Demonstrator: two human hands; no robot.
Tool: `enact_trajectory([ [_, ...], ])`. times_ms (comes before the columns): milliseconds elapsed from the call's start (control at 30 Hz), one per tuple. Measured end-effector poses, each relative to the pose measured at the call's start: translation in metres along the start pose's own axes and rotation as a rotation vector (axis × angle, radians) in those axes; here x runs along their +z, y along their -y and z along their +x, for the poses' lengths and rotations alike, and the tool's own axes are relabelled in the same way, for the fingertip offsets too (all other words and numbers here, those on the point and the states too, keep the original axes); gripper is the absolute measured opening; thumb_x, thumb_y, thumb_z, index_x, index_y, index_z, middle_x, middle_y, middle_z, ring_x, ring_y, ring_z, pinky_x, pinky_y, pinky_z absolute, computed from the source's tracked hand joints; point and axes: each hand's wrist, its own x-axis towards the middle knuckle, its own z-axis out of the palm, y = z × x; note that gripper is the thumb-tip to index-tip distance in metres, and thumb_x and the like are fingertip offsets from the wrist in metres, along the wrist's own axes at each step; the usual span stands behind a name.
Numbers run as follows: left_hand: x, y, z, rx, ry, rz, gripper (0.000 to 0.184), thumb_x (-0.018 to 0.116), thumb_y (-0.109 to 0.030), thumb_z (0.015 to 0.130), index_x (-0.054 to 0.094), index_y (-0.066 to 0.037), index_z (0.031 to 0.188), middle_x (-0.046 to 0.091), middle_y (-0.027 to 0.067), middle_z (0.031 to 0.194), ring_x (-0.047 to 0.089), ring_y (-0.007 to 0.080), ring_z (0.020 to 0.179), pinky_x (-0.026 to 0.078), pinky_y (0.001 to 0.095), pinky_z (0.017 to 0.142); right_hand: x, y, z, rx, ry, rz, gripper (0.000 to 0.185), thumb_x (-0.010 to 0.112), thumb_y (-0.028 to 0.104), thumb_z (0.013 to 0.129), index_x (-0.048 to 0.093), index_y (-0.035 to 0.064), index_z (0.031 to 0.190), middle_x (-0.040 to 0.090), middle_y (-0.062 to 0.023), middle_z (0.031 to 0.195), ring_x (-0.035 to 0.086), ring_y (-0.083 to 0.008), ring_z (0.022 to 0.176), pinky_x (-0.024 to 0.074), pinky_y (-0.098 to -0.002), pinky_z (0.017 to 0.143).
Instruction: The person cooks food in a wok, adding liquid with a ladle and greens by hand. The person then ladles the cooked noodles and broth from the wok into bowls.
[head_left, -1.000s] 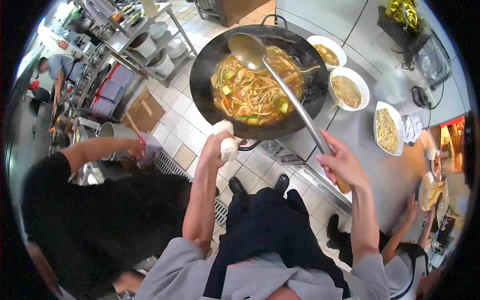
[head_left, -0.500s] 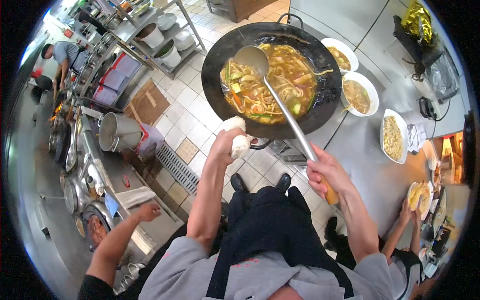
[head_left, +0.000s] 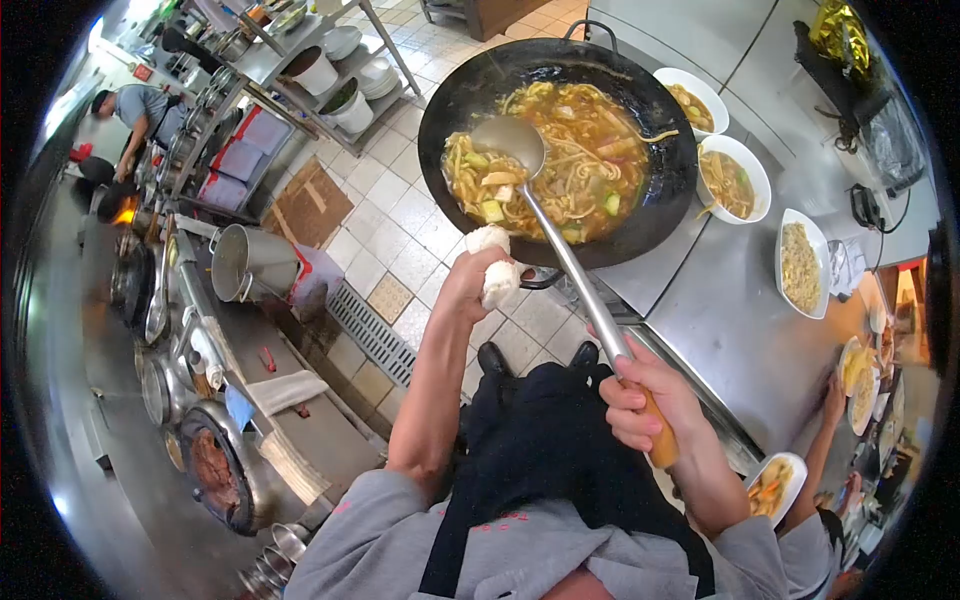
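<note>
A large black wok is tilted toward me, holding noodles in brown sauce with vegetable pieces. My left hand is closed around a folded white cloth at the wok's near rim, beside its loop handle; the exact grip on the wok is hidden. In my right hand is the wooden grip of a long metal ladle. The ladle's round head rests among the noodles on the left side of the wok. To the right stand two white bowls of noodles, a nearer bowl and a farther bowl.
An oval dish of fried rice stands on the steel counter. A dish of food is near a co-worker at lower right. Left are a metal pot, a stove and another person. A floor drain runs between.
The ladle head has moved nearer me within the wok, and my right hand has come back toward my body. The arm at lower left is gone; a dish has appeared at lower right.
</note>
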Motion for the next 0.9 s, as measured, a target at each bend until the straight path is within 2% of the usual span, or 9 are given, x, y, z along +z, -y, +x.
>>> enact_trajectory([
  [133, 0.002, -0.001, -0.003, -0.019, 0.005, -0.012, 0.028, 0.06, -0.006, 0.074, 0.055, 0.009, 0.097, 0.062, 0.0159, 0.083, 0.068, 0.0292, 0.07, 0.054, 0.0376, 0.058, -0.003, 0.005, 0.005, 0.03, 0.058, 0.305, 0.039, 0.04, 0.02, 0.102, 0.039, 0.019, 0.141, 0.037, 0.0021, 0.062, 0.035, -0.0065, 0.037, 0.0359, -0.0251, 0.03],
  [333, 0.006, -0.005, -0.004, -0.015, 0.029, -0.022, 0.03, 0.059, -0.004, 0.073, 0.054, 0.01, 0.099, 0.063, 0.0187, 0.085, 0.068, 0.0316, 0.071, 0.055, 0.0384, 0.059, -0.005, 0.006, -0.001, 0.019, 0.206, 0.429, 0.042, 0.039, 0.02, 0.102, 0.035, 0.0159, 0.144, 0.037, 0.0029, 0.062, 0.037, -0.0048, 0.037, 0.0374, -0.0252, 0.03],
  [433, 0.004, -0.002, -0.002, -0.01, 0.033, -0.06, 0.033, 0.059, -0.004, 0.073, 0.052, 0.01, 0.102, 0.063, 0.0193, 0.086, 0.068, 0.0324, 0.071, 0.056, 0.0388, 0.06, -0.004, 0.005, -0.012, -0.005, 0.262, 0.483, 0.052, 0.031, 0.023, 0.103, 0.016, 0.0146, 0.151, 0.038, 0.0018, 0.065, 0.041, -0.0075, 0.039, 0.039, -0.0283, 0.034],
  [633, 0.008, 0.0, -0.003, -0.014, 0.026, -0.103, 0.034, 0.056, -0.003, 0.076, 0.049, 0.009, 0.107, 0.062, 0.0166, 0.089, 0.067, 0.0302, 0.073, 0.057, 0.0394, 0.065, 0.022, 0.014, -0.043, -0.102, 0.313, 0.503, 0.056, 0.03, 0.022, 0.102, 0.008, 0.0147, 0.152, 0.041, 0.0012, 0.066, 0.043, -0.0068, 0.04, 0.0386, -0.0262, 0.034],
  [767, 0.006, 0.004, 0.0, 0.022, 0.067, -0.122, 0.03, 0.055, -0.002, 0.077, 0.051, 0.007, 0.106, 0.062, 0.0151, 0.091, 0.066, 0.0278, 0.074, 0.058, 0.0392, 0.068, 0.038, 0.024, -0.064, -0.151, 0.463, 0.496, 0.059, 0.029, 0.025, 0.103, -0.002, 0.0161, 0.152, 0.045, -0.0014, 0.071, 0.048, -0.0063, 0.043, 0.043, -0.0254, 0.035],
  [800, 0.004, 0.005, 0.001, 0.009, 0.073, -0.119, 0.029, 0.055, -0.002, 0.077, 0.052, 0.007, 0.105, 0.062, 0.015, 0.091, 0.066, 0.0278, 0.074, 0.058, 0.0389, 0.068, 0.041, 0.026, -0.069, -0.182, 0.51, 0.484, 0.062, 0.029, 0.026, 0.103, -0.009, 0.0179, 0.151, 0.046, -0.003, 0.074, 0.05, -0.0067, 0.045, 0.0452, -0.0256, 0.035],
  [900, -0.002, 0.006, 0.005, -0.017, 0.087, -0.108, 0.027, 0.056, -0.002, 0.077, 0.055, 0.005, 0.103, 0.063, 0.0146, 0.091, 0.066, 0.0277, 0.075, 0.057, 0.0378, 0.067, 0.063, 0.033, -0.088, -0.24, 0.481, 0.435, 0.061, 0.031, 0.023, 0.103, -0.005, 0.0174, 0.152, 0.045, -0.003, 0.071, 0.048, -0.0072, 0.043, 0.0431, -0.0255, 0.035],
])
